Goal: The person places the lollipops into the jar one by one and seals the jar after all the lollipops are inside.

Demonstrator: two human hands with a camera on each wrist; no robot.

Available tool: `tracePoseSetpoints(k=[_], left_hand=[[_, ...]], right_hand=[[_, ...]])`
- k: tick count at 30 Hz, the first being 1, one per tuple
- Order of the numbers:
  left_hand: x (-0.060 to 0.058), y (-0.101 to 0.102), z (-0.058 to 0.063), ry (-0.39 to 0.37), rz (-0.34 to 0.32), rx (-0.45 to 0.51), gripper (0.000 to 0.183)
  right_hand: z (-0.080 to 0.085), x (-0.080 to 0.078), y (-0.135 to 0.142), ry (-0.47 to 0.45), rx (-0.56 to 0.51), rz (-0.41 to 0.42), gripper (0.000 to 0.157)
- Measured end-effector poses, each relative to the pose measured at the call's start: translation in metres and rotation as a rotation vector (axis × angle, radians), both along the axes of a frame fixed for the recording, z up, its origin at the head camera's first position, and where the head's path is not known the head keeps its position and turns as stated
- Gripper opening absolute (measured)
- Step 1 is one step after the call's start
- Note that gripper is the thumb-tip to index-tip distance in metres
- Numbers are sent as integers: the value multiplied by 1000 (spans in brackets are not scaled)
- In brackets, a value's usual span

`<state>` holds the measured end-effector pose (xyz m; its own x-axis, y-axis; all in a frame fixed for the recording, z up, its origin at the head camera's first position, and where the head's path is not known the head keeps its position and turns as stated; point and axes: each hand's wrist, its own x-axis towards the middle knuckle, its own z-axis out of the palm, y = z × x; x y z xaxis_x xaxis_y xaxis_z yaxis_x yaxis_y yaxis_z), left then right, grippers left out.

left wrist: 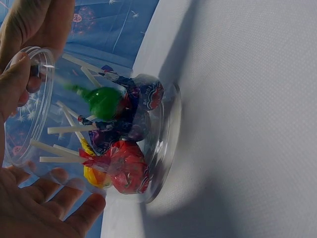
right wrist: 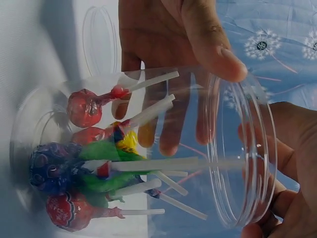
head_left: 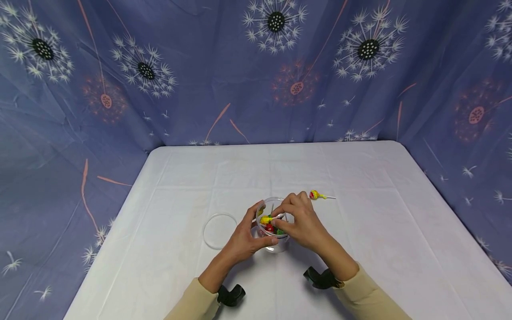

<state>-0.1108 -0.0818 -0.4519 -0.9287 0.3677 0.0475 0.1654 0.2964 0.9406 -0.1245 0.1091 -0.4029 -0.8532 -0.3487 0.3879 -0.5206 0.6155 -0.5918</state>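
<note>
Two cream sleeves [head_left: 188,304] lie nearest, a small black device [head_left: 231,295] at each wrist. Ahead of them, on the white-covered counter, the person works at a clear jar [right wrist: 218,188], its mouth upward; whether its base fully rests on the counter is hard to tell. The left hand [head_left: 246,242] grips the jar from the side, thumb in front near the rim and fingers spread along the wall behind. The right hand [head_left: 302,220] is over the mouth with thumb and fingers drawn together, apparently pinching a white stick; which lollipop that stick belongs to is not clear.

Inside the jar are wrapped lollipops: a green lollipop [left wrist: 105,103], red ones [left wrist: 130,168], a blue one [right wrist: 49,168] and a yellow one [head_left: 266,219], most with their sticks pointing toward the mouth. One more lollipop [head_left: 314,194], yellow and red, lies on the counter beyond the right hand. A clear round lid [head_left: 220,231] lies off the jar, beside the left hand.

The step in hand looks to be handling one lollipop at the open mouth; whether it is going in or coming out cannot be judged. The next move seems to call for a steady left hold while the right fingers clear the rim.
</note>
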Motion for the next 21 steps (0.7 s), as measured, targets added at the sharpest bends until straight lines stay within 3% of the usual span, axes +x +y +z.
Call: tracePoseSetpoints(k=[6, 21], left_hand=[[0, 0, 0, 15, -7, 4, 94], [0, 2, 2, -11, 10, -33, 95]], right_hand=[[4, -3, 8, 29, -40, -8, 14], [14, -23, 44, 46, -112, -143, 13]])
